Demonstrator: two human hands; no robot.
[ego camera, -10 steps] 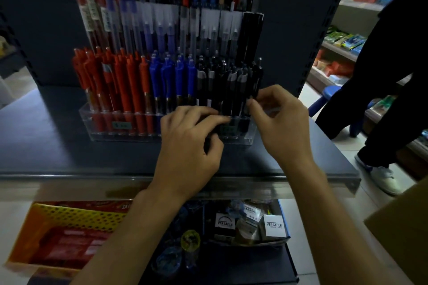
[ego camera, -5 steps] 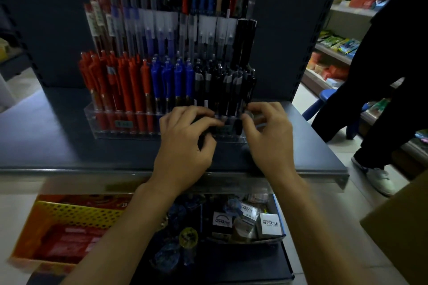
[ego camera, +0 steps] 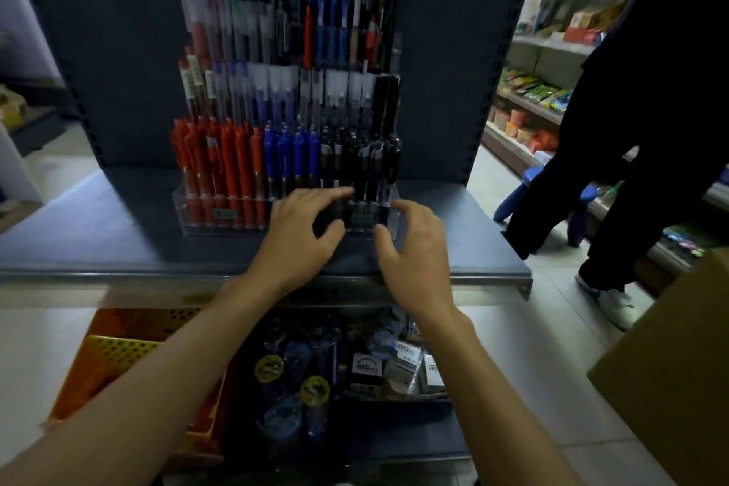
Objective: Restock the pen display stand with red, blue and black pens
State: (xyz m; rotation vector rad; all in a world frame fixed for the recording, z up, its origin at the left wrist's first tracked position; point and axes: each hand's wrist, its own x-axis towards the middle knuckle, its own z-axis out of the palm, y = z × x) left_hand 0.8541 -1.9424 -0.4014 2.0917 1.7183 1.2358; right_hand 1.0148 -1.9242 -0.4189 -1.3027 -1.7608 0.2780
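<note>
Now the pen display stand [ego camera: 221, 209] is seen on the dark shelf [ego camera: 98, 233], with red pens [ego camera: 221, 162], blue pens [ego camera: 290, 158] and black pens [ego camera: 363, 162] stood in its front row. Both hands are held at the black end. The left hand [ego camera: 300, 237] fingers are curled, perhaps on something dark; the right hand [ego camera: 414, 252] fingers are spread apart.

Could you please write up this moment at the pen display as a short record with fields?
setting: dark blue shop shelf
stand: clear plastic tiered pen stand, upright on the shelf
front row: red pens left, blue pens middle, black pens right
left hand: fingers curled at the black section, holding no visible pen
right hand: open beside the stand's right front corner
below: yellow perforated basket
</note>
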